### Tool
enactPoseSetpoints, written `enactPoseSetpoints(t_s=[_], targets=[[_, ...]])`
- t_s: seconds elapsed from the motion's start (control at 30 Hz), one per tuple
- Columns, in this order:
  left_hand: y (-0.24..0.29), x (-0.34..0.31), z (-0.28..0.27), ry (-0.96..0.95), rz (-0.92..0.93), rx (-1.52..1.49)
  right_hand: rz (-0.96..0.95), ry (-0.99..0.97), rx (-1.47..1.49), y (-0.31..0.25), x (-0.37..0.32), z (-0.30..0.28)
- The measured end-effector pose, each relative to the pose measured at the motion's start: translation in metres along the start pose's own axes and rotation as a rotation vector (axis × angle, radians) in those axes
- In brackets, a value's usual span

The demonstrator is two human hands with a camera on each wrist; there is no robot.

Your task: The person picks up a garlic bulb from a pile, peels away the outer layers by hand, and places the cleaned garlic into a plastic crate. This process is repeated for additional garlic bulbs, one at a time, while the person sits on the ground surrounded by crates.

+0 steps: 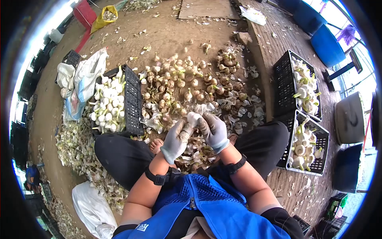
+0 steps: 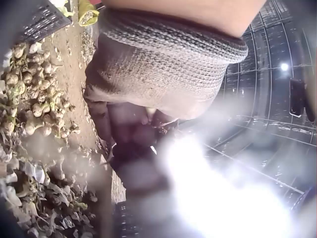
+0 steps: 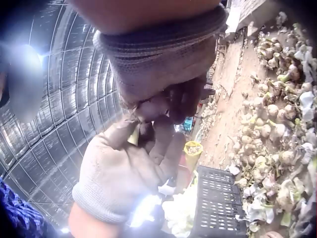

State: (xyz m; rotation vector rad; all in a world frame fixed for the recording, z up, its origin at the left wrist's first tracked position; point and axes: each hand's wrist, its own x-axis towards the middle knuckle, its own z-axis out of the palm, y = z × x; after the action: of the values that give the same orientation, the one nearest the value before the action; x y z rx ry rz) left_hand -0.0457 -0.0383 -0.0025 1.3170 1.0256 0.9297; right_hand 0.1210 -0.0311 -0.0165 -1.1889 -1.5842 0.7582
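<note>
Both hands wear pale, soiled knit gloves and meet in front of the lap. In the head view the left hand (image 1: 176,139) and the right hand (image 1: 213,131) hold one pale garlic bulb (image 1: 193,118) between their fingertips. The left wrist view shows the left glove (image 2: 153,74) from close up, its fingers dark and blurred. From the right wrist, the right hand (image 3: 163,74) is above the left hand (image 3: 124,168), their curled fingers close together around the bulb, mostly hidden. Beyond the hands lies a pile of unpeeled garlic (image 1: 181,83) on the ground.
A black crate (image 1: 133,99) of white garlic stands left of the pile. Two more crates of garlic, an upper one (image 1: 284,87) and a lower one (image 1: 326,147), stand on the right. Peeled skins (image 1: 79,151), white sacks (image 1: 93,207) and blue barrels (image 1: 327,46) are around.
</note>
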Motion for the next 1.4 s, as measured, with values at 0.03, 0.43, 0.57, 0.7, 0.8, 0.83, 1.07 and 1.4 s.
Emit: enactPoseSetpoints(t_s=[0.03, 0.43, 0.57, 0.7, 0.8, 0.83, 1.07, 1.4], targets=[[-0.004, 0.0, 0.0, -0.001, 0.0, 0.0, 0.013, 0.05, -0.075, -0.001, -0.002, 0.0], [-0.016, 0.004, -0.018, -0.057, -0.37, -0.958, 0.134, -0.024, 0.756, -0.003, 0.003, 0.004], [-0.011, -0.002, -0.018, -0.137, -0.425, -1.103, 0.406, -0.048, 0.517, 0.029, 0.002, 0.005], [-0.014, 0.01, -0.01, 0.158, -0.246, -0.576, 0.33, -0.263, 0.918, 0.007, -0.007, 0.02], [-0.026, 0.025, -0.034, 0.368, -0.002, -0.179, 0.617, -0.263, 0.344, 0.023, -0.018, 0.029], [0.004, 0.026, -0.05, 0.448, -0.025, -0.131, 0.456, -0.387, 0.0, 0.027, -0.02, 0.027], [-0.07, 0.043, -0.309, 1.116, 0.09, 0.141, 0.392, -0.877, -0.295, 0.017, -0.03, 0.037], [-0.12, 0.145, -0.236, 0.407, -0.158, 0.928, 0.377, -0.91, -0.299, 0.021, -0.025, 0.042]])
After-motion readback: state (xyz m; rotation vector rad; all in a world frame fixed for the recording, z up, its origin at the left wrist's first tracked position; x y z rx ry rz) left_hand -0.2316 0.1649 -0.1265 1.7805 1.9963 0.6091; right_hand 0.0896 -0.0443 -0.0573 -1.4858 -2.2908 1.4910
